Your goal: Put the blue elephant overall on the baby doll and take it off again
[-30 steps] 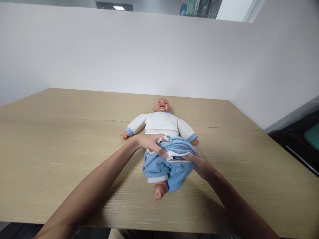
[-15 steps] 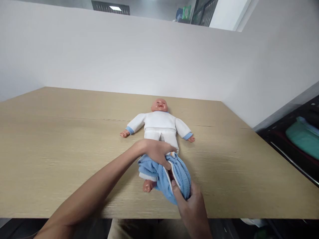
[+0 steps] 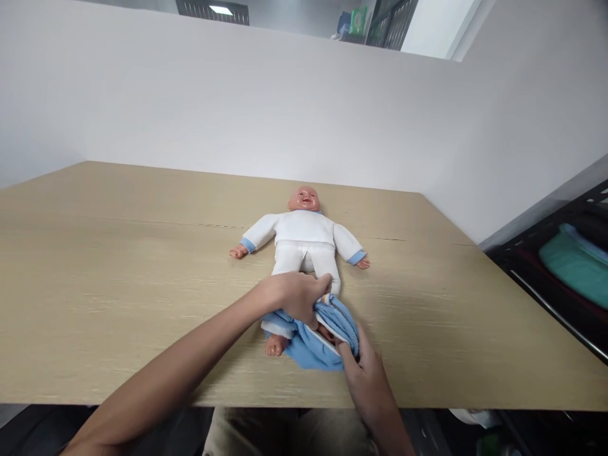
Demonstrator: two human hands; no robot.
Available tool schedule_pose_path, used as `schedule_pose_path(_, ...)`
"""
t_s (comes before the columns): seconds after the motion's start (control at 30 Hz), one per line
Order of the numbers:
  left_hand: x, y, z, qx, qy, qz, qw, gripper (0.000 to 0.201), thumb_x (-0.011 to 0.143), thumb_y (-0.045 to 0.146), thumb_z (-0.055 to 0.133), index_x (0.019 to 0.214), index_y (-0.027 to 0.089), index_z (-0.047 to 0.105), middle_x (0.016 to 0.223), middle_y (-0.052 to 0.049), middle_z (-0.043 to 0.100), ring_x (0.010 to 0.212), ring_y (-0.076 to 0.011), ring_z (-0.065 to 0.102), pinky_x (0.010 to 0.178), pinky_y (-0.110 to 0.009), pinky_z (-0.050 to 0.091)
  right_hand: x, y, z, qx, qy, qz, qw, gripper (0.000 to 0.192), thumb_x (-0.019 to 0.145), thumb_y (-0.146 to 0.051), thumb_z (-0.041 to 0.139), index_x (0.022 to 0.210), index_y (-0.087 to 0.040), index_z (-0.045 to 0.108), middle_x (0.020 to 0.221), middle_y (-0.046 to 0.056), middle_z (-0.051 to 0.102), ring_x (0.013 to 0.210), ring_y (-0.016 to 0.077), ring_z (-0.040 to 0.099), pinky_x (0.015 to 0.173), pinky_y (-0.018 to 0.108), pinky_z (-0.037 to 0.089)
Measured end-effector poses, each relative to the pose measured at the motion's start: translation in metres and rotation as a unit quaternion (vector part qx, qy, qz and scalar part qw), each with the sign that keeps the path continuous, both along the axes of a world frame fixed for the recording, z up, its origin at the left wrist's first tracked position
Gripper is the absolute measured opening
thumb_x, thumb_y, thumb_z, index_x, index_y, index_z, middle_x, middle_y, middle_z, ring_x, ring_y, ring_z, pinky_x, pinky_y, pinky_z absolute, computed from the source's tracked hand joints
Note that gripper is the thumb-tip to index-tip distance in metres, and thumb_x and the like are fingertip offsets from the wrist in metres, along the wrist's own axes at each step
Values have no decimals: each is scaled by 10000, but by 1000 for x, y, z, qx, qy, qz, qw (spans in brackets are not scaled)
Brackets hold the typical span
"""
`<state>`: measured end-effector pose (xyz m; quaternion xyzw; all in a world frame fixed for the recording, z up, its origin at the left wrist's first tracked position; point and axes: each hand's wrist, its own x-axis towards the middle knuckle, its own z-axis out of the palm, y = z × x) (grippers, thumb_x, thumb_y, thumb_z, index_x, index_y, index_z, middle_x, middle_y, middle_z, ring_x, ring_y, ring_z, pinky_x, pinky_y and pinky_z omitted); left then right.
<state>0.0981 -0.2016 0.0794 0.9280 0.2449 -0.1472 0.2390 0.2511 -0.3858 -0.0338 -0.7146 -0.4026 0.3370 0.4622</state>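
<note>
Pale wood desk (image 3: 118, 285) carries the doll (image 3: 304, 244) on its back. Blue trousers (image 3: 316, 332) bunch at its ankles; my 2 hands, left hand (image 3: 297, 294) and right hand (image 3: 363, 367), pinch the waistband. I judge an even, straight pull best.

A baby doll on a big wooden table

The light wooden table (image 3: 118, 253) has a thin line running across it. A baby doll (image 3: 304, 244) lies flat on its back, head toward 12 o'clock. Bunched blue pants (image 3: 316, 332) sit at its feet, at 6 o'clock, near the table's front edge.
</note>
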Motion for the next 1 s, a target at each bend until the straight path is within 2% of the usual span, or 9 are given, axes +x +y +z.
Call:
schedule_pose_path(0.13, -17, 4, -12, -88, -112, 38, 989, 725, 747, 468, 824, 1309, 208, 447, 1105, -82, 722, 932, -285, 700, 741, -329, 479, -6, 4, -2, 36, 99, 31, 994, 451, 892, -353, 704, 1317, -237, 607, 1227, 102, 761, 1169, 312, 719, 1012, 433, 590)
schedule_pose_path(0.23, -28, -2, -12, -174, -224, 72, 956, 677, 783, 401, 822, 1297, 205, 427, 1140, -61, 686, 980, -249, 672, 803, -325, 504, -8, 12, 8, 104, 141, 50, 983, 488, 884, -317, 759, 1311, -260, 531, 1207, 77, 735, 1097, 264, 724, 949, 360, 602)
schedule_pose_path(0.33, -36, -10, -11, -208, -311, 87, 923, 580, 828, 326, 789, 1294, 209, 463, 1157, -40, 647, 1009, -226, 641, 857, -328, 508, 3, 27, 20, 153, 128, 63, 978, 494, 888, -245, 735, 1328, -275, 513, 1280, 73, 695, 1128, 235, 694, 961, 323, 576)
schedule_pose_path(0.5, -46, -10, -23, -119, -342, 87, 928, 436, 908, 292, 714, 1302, 222, 542, 1182, -40, 641, 1061, -241, 611, 938, -358, 473, 35, 58, 30, 158, 61, 147, 974, 315, 897, -212, 681, 1200, -244, 600, 1032, 15, 689, 972, 219, 655, 885, 313, 529)
schedule_pose_path(0.63, -48, -3, -33, -49, -350, 83, 932, 219, 985, 359, 650, 1131, 205, 598, 1136, -59, 625, 1088, -259, 592, 981, -378, 459, 48, 74, 40, 159, -19, 191, 968, 255, 864, -175, 675, 1113, -221, 649, 949, -2, 668, 874, 203, 609, 807, 297, 493)
schedule_pose_path(0.73, -51, 0, -30, -23, -349, 71, 934, 303, 990, 483, 684, 1076, 205, 601, 1091, -54, 621, 1074, -258, 567, 995, -381, 446, 58, 82, 50, 156, -18, 250, 955, 312, 876, -190, 686, 1181, -225, 629, 1008, 10, 664, 909, 209, 611, 811, 297, 498)
schedule_pose_path(0.87, -63, 2, -22, 30, -323, 71, 943, 533, 875, 662, 795, 1071, 204, 606, 1037, -44, 620, 1049, -265, 514, 970, -387, 413, 77, 92, 59, 93, 20, 383, 919, 307, 950, -391, 743, 1186, -220, 647, 1025, 22, 634, 943, 223, 595, 832, 315, 501)
schedule_pose_path(0.93, -72, 5, -23, 39, -320, 82, 943, 490, 878, 616, 807, 1074, 206, 624, 1032, -36, 623, 1050, -259, 511, 958, -378, 402, 85, 99, 60, 90, 24, 400, 912, 335, 965, -483, 740, 1156, -216, 672, 997, 21, 625, 917, 221, 577, 816, 320, 486)
schedule_pose_path(1.0, -79, 9, -29, 24, -333, 104, 937, 347, 900, 474, 791, 1050, 205, 634, 1019, -25, 621, 1027, -241, 526, 933, -358, 408, 87, 110, 59, 105, 30, 386, 916, 338, 978, -530, 723, 1089, -214, 681, 949, 13, 597, 872, 208, 548, 774, 313, 460)
